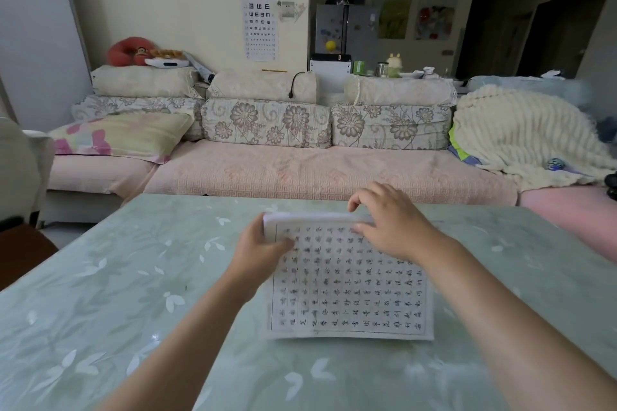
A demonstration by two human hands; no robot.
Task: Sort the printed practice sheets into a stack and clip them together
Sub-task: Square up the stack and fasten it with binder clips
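Living room, pale green leaf-patterned surface point(117, 277) before a pink sofa point(300, 173).
The stack of practice sheets point(350, 294) tilts up from its near edge at mid-surface — the left hand point(257, 253) pinches its left edge, the right hand point(394, 227) curls its fingers point(360, 197) over the top edge.

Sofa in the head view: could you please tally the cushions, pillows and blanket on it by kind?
Floral back cushions: 3
Cream bolster pillows: 3
Pastel patchwork pillow: 1
Red neck pillow: 1
Cream ribbed blanket: 1
Total: 9
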